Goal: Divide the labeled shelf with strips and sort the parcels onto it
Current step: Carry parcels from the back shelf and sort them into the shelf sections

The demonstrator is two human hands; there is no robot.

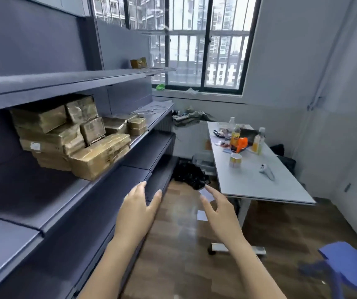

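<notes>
Both hands, left hand (137,205) and right hand (219,209), hover empty with fingers spread, likely readying a grab; taped cardboard parcels (73,134) sit piled at ten o'clock on the grey shelf (32,190).

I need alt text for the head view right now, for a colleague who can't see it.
Both hands, left hand and right hand, reach forward open and hold nothing beside a dark shelf unit. Brown taped parcels are piled on its middle shelf. A white table with bottles stands to the right, under a barred window.
</notes>
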